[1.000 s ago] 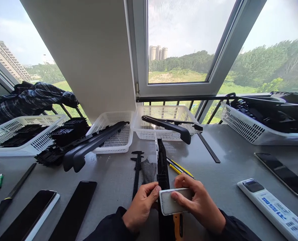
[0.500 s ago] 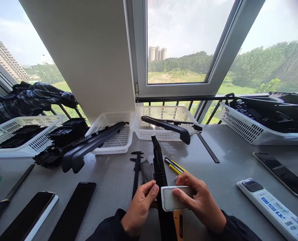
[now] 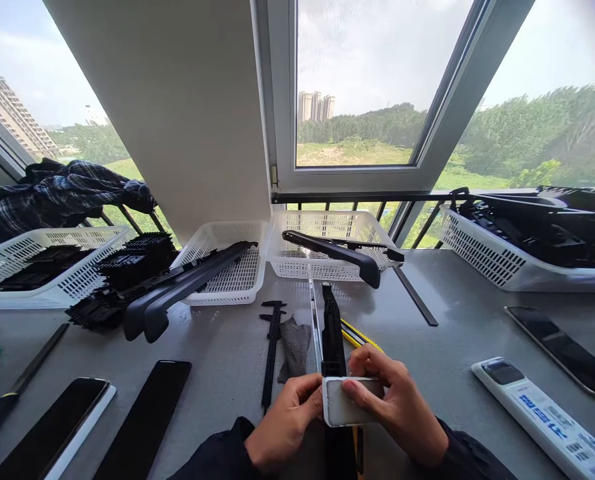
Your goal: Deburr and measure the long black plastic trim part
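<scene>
A long black plastic strip (image 3: pixel 332 330) stands on edge at the table's near middle, running away from me. My left hand (image 3: pixel 282 427) is closed on its near part, thumb and fingers pinching its left side. My right hand (image 3: pixel 395 407) grips a small white block with a grey face (image 3: pixel 348 402) and presses it against the strip's right side. A thin metal ruler (image 3: pixel 315 320) lies along the strip's left. An orange-handled tool (image 3: pixel 357 453) peeks out under my right hand.
A black caliper (image 3: pixel 272 347) and grey cloth (image 3: pixel 294 341) lie left of the strip, a yellow utility knife (image 3: pixel 361 336) right. White baskets (image 3: pixel 327 250) with black parts line the back. Phones (image 3: pixel 57 427), a remote (image 3: pixel 547 417) and a black bar (image 3: pixel 416 297) lie around.
The black strip's far end swung left and then back to the right. Both hands have drawn closer together around the strip, keeping their grips.
</scene>
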Demonstrator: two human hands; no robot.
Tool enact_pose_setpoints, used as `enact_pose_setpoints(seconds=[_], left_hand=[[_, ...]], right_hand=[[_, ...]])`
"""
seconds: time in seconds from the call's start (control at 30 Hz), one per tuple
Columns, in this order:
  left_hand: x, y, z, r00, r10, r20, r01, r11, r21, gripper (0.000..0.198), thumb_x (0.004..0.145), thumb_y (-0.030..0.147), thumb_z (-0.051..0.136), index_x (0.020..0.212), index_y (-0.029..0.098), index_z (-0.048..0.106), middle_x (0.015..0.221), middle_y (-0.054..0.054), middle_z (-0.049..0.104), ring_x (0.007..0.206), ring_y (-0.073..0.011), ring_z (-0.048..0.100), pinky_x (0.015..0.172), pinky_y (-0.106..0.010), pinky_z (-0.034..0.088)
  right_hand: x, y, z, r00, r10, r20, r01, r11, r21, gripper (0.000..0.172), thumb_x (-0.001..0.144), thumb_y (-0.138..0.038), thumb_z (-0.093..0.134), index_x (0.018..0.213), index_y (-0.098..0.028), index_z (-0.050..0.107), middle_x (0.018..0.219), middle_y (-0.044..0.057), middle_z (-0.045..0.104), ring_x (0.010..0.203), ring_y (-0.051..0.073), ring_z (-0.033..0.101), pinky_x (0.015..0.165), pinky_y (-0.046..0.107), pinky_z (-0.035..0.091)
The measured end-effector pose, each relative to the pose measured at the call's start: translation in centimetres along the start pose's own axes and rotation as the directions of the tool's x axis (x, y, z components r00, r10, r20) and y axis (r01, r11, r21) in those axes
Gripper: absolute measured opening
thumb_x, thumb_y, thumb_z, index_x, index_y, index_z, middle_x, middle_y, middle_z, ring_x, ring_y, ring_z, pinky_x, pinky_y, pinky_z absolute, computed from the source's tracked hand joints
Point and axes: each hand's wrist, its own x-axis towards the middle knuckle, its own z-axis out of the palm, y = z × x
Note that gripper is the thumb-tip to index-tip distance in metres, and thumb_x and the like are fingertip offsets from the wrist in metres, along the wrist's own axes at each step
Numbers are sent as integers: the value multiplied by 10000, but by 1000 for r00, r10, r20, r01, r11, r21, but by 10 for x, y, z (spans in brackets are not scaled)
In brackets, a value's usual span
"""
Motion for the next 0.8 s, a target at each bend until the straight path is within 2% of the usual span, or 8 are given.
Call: enact_pose_setpoints(seconds=[0.1, 0.17, 0.33, 0.43, 0.5, 0.67, 0.73, 0.8], left_hand=[[1, -3, -4, 995, -2, -103, -5, 998, -63, 620, 825, 727, 739, 1058, 155, 798, 899, -51, 692, 861, -210, 576, 803, -313, 478], [1, -4, -5, 993, -4, -117, -1, 999, -44, 607, 841, 718, 729, 1055, 155, 795, 893, -45, 686, 865, -206, 564, 804, -308, 475], [-2, 0, 3, 998, -2, 70, -6, 993, 116, 559, 899, 682, 686, 953, 142, 822, 844, -32, 696, 870, -204, 550, 801, -289, 437], [-4, 6, 9, 988, 47, 150, -64, 992, 112, 540, 924, 662, 664, 1024, 159, 833, 930, -49, 736, 1006, -262, 606, 945, -341, 452], [-4, 8, 8, 988, 51, 148, -69, 990, 121, 553, 917, 670, 668, 1057, 162, 836, 960, -56, 742, 1034, -277, 616, 968, -351, 449], [-3, 7, 3, 998, 33, 57, -39, 993, 115, 661, 909, 731, 627, 1149, 143, 809, 901, -46, 693, 829, -191, 540, 746, -278, 420], [-3, 7, 5, 994, 33, 100, -43, 994, 98, 635, 910, 716, 640, 1106, 139, 819, 866, -36, 675, 798, -178, 515, 738, -278, 406], [-3, 7, 8, 987, 35, 157, -50, 994, 95, 596, 910, 694, 659, 1048, 141, 833, 857, -38, 679, 842, -198, 536, 794, -295, 416]], right_hand=[[1, 0, 0, 1000, -1, -11, 1, 1000, -6, 314, 931, -513, 672, 810, -231, 604, 654, -30, 556, 555, 142, 522, 505, 240, 402], [0, 0, 0, 1000, -2, -11, 2, 1000, -8, 308, 929, -504, 677, 808, -230, 607, 644, -36, 545, 550, 140, 520, 510, 239, 407], [-4, -1, -1, 992, -92, -88, 91, 996, -13, 342, 900, -523, 715, 754, -225, 636, 635, -31, 580, 549, 138, 541, 516, 237, 420], [-4, -1, -2, 985, -99, -142, 100, 995, 5, 353, 919, -511, 696, 726, -225, 617, 621, -34, 577, 525, 132, 532, 493, 229, 418], [-2, -2, -3, 985, -93, -142, 95, 995, 7, 347, 920, -497, 695, 720, -226, 615, 611, -36, 577, 516, 130, 532, 488, 226, 416], [-1, -4, -2, 987, -75, -142, 78, 997, 16, 343, 929, -491, 685, 721, -226, 621, 603, -33, 602, 503, 130, 539, 474, 223, 405], [-1, -4, -2, 988, -72, -139, 75, 997, 19, 348, 924, -491, 688, 711, -225, 619, 597, -34, 601, 499, 129, 537, 470, 223, 399], [-2, -4, -2, 988, -72, -136, 75, 997, 20, 349, 913, -491, 694, 701, -224, 621, 589, -34, 600, 499, 129, 539, 471, 224, 396]])
